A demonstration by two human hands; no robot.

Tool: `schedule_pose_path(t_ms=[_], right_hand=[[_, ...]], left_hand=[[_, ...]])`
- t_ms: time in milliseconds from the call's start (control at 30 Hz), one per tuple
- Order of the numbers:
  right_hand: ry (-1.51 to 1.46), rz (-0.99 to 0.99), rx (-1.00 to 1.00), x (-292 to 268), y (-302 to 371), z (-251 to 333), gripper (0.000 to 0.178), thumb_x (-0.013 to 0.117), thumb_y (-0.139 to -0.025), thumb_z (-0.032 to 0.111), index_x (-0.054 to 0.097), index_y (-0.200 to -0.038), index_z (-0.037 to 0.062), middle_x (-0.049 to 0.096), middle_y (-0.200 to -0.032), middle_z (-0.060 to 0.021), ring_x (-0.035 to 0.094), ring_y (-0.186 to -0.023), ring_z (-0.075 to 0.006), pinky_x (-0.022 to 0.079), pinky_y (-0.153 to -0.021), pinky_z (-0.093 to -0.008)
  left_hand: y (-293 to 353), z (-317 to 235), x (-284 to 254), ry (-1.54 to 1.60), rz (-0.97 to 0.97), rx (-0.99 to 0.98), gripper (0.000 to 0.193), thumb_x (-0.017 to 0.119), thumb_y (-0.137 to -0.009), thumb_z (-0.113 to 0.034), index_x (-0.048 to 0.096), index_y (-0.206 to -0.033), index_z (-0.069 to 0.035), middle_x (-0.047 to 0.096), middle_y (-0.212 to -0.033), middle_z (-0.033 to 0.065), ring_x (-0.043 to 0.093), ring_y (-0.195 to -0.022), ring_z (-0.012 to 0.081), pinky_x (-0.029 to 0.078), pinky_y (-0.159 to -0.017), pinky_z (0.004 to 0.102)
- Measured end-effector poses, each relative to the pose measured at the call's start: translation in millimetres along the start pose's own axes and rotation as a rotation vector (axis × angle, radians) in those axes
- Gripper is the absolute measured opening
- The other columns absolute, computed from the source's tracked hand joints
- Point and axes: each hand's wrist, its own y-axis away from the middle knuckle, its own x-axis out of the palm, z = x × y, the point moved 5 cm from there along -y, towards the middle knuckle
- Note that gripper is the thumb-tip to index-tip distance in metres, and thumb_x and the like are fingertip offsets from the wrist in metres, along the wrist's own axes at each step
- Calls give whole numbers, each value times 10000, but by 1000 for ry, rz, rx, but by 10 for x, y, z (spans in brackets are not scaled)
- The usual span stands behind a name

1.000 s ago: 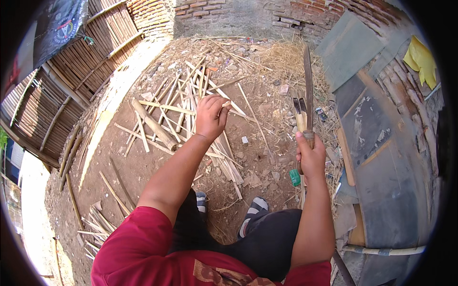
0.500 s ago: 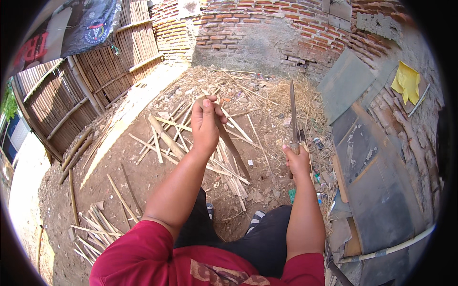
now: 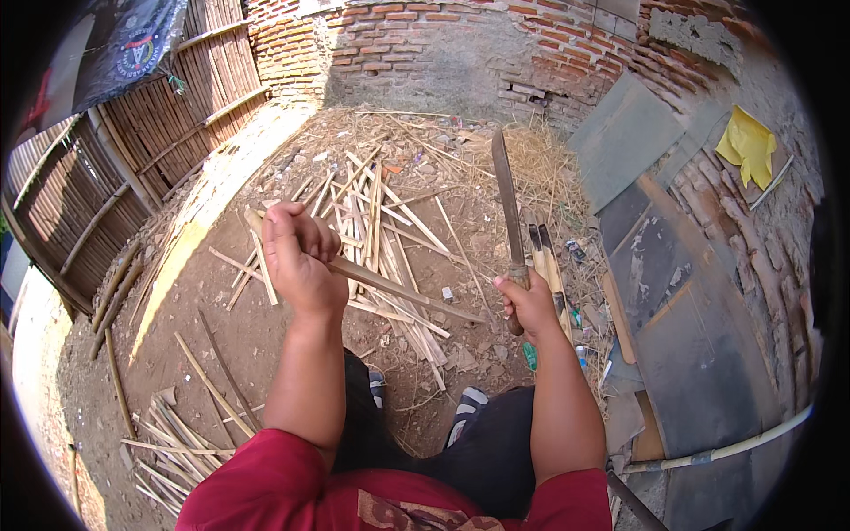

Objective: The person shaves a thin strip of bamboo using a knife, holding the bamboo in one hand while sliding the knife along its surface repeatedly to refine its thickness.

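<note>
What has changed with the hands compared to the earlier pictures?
The left hand moved leftward; the stick in it now points more sideways than half a second ago. The knife in the right hand tilts further left. Both remain gripped, and the pile of strips lies as before.

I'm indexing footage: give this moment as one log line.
left hand: grips brown stick | right hand: grips machete by handle | ground: pale slats

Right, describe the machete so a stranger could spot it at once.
Find the brick wall up top, then the dry straw at its foot. In front of its left edge, the machete points up from the right hand. Unlike the pale bamboo strips nearby, it has a dark blade and brown handle.
</note>
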Motion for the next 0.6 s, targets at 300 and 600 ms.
schedule_pose_path(t_ms=[300, 600], right_hand=[[-87, 121, 33, 490, 40, 213, 211, 755, -908, 160, 603, -1045, 109, 574, -813, 28, 524, -631, -76, 420, -577, -236], [-481, 210, -12, 945, 128, 353, 253, 714, -949, 168, 537, -1112, 91, 694, -1128, -105, 564, -674, -98, 514, -622, -276]], left_hand=[[-400, -1005, -842, 247, -152, 243, 328, 392, -1113, -382, 555, -987, -126, 327, -619, -57, 289, -508, 61, 272, -470, 223], [-339, -1464, -1163, 269, -98, 262, 380, 353, -1118, -391, 565, -991, -102, 346, -631, -36, 315, -510, 84, 280, -469, 224]])
